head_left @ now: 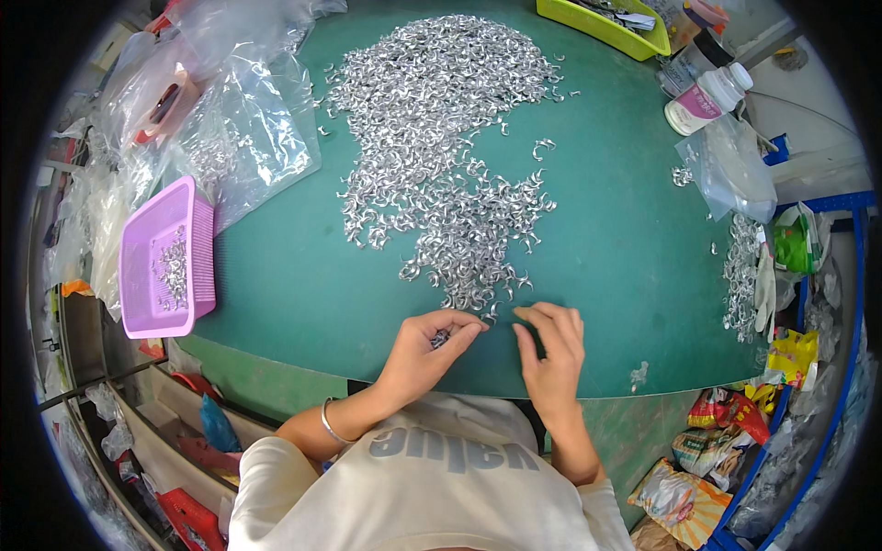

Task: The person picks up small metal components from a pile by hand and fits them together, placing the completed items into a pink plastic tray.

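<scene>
A: hows the grip looking?
B: left hand is curled round some small curved silvery metal pieces, right hand is loosely spread, thumb apart.
A: room?
B: big silvery metal heap runs far-middle to the hands; flat green tabletop is bare rightward, ends near the wrists.

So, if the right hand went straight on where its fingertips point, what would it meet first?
Probably the loose silver pieces at the near tip of the pile, close by the left hand; exact depth is unclear.
</scene>
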Available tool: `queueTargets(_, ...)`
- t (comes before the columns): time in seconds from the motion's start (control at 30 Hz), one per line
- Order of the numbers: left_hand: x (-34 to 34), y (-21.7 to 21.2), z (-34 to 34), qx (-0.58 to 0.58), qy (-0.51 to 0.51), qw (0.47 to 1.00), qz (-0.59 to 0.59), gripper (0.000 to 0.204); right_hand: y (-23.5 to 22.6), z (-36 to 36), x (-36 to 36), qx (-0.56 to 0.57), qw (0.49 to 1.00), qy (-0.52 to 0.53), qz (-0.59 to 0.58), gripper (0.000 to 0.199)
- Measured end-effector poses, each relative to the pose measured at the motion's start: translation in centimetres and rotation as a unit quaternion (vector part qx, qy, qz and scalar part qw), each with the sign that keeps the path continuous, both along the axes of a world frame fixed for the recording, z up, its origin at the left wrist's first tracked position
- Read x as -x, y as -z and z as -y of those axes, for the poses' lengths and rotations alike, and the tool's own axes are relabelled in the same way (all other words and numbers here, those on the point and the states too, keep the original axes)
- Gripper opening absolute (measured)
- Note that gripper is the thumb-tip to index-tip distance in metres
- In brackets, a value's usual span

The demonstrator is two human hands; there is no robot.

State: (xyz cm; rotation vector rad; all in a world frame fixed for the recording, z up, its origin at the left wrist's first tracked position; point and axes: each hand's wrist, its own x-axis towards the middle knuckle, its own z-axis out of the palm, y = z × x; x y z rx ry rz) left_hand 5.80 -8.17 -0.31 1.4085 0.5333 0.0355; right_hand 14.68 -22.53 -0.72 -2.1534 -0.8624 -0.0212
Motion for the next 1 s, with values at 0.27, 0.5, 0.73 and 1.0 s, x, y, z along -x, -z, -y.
queueTargets(0.27,0.8,-0.1,-0.3,-0.055,0.029,0.998,-0.024,0.013,1.1,-1.3,-0.5,0.061,0.995,-0.045,0.071,0.02)
queueTargets(0.5,0.0,-1.4,-0.4,0.183,0.022,0.981,-0.056,0.018,-0.8,-0.3,0.8,-0.18,0.969,-0.036,-0.166,0.017)
queueTargets(0.73,-1.3,-1.4,0.4,0.233,-0.013,0.972,-0.036,0.019,-1.2,-0.7,0.9,-0.176,0.976,-0.014,-0.13,0.023)
queueTargets(1.0,-1.2,-2.5,0.6,0.085,-0.017,0.995,0.041,0.012,-1.3,-0.2,1.8,-0.304,0.851,0.028,-0.427,0.02)
